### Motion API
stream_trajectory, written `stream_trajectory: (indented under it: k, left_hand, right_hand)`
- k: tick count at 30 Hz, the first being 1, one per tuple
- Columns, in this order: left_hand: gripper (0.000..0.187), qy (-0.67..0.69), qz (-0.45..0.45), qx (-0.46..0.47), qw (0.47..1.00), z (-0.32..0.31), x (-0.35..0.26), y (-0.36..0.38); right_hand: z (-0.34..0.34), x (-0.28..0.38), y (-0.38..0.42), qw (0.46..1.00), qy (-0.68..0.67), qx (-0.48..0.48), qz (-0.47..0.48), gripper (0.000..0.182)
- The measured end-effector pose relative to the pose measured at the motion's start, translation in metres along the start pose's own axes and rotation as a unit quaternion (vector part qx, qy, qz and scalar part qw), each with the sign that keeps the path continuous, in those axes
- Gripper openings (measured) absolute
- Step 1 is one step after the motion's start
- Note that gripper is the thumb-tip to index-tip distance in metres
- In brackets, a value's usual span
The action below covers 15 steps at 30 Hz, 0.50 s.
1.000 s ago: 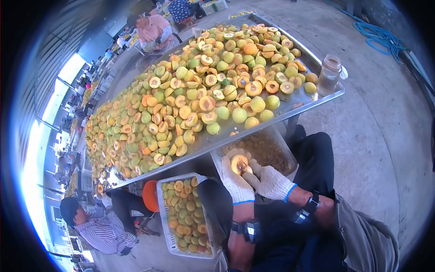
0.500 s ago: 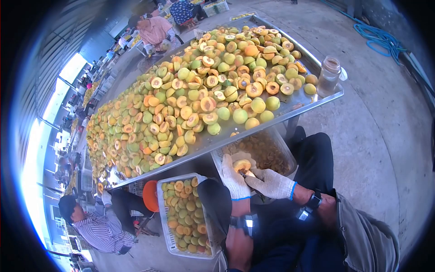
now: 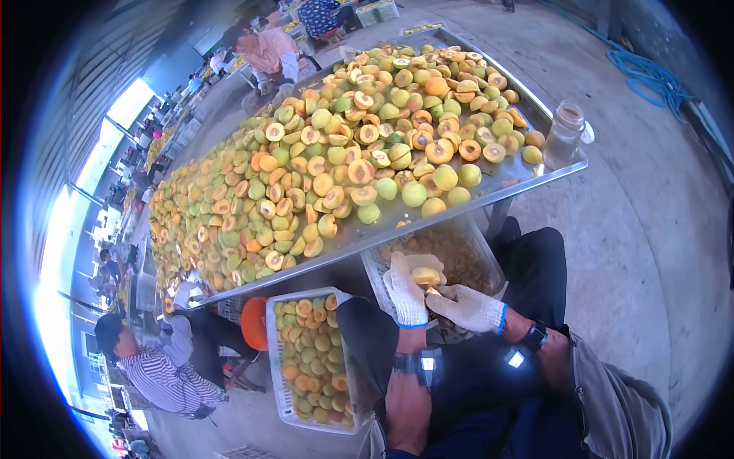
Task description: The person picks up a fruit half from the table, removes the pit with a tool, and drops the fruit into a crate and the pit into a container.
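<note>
My left hand (image 3: 406, 294), in a pale knitted work glove with a blue cuff, is closed around a yellow peach half (image 3: 426, 276). My right hand (image 3: 468, 308), gloved the same way, is closed just beside it. Its fingertips meet the fruit's lower edge around a small pale thing (image 3: 433, 291), too small to make out. Both hands are over the near end of a white plastic crate (image 3: 489, 256) that holds brownish pits and scraps. Above them, a metal-rimmed table (image 3: 451, 211) carries a heap of halved peaches (image 3: 321, 183), green to orange, some with cut faces up.
A white crate of peach halves (image 3: 312, 367) stands left of my knees, near an orange bucket (image 3: 254, 323). On the table's right corner stands a clear jar (image 3: 564, 134). Co-workers sit at the left (image 3: 164, 375) and far side (image 3: 267, 57). A blue hose (image 3: 650, 76) lies on the floor.
The peach half in my left hand has turned, its hollow cut face now less visible. Both hands shift slightly right in the picture as the whole view shifts a little.
</note>
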<state>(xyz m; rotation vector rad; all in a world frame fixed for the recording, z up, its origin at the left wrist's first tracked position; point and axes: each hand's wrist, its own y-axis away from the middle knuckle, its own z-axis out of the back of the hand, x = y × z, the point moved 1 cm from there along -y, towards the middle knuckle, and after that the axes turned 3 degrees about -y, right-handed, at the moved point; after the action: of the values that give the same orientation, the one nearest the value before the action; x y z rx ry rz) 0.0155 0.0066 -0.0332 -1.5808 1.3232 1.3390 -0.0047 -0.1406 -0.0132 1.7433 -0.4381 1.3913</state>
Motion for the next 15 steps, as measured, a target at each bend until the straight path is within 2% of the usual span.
stream_trajectory:
  k: [1,4,8,10,12,13,15]
  left_hand:
    - [0.073,0.001,0.000,-0.001,1.000,0.000,-0.001,0.001]
    - [0.074,0.023,0.011,0.030,0.999,-0.001,-0.003,0.005]
    - [0.075,0.081,0.014,0.096,0.992,0.001,0.000,0.003]
    - [0.075,0.105,0.019,0.115,0.988,0.003,0.006,0.002]
    - [0.071,0.185,0.043,0.123,0.974,0.003,0.009,0.001]
    - [0.071,0.187,0.040,0.121,0.974,0.002,0.010,-0.001]
    - [0.064,0.344,0.155,0.006,0.926,0.001,0.016,-0.002]
  right_hand:
    - [0.000,0.009,0.006,0.997,-0.052,0.028,-0.054,0.047]
    - [0.000,0.001,0.006,0.989,-0.122,0.056,-0.058,0.046]
    - [0.013,-0.003,0.004,0.983,-0.130,0.103,-0.078,0.045]
    - [0.019,0.005,0.005,0.959,-0.190,0.165,-0.129,0.043]
    - [0.020,-0.003,0.003,0.953,-0.216,0.174,-0.124,0.042]
    - [0.020,-0.009,0.000,0.952,-0.238,0.165,-0.102,0.041]
    - [0.023,-0.014,0.001,0.950,-0.257,0.157,-0.080,0.040]
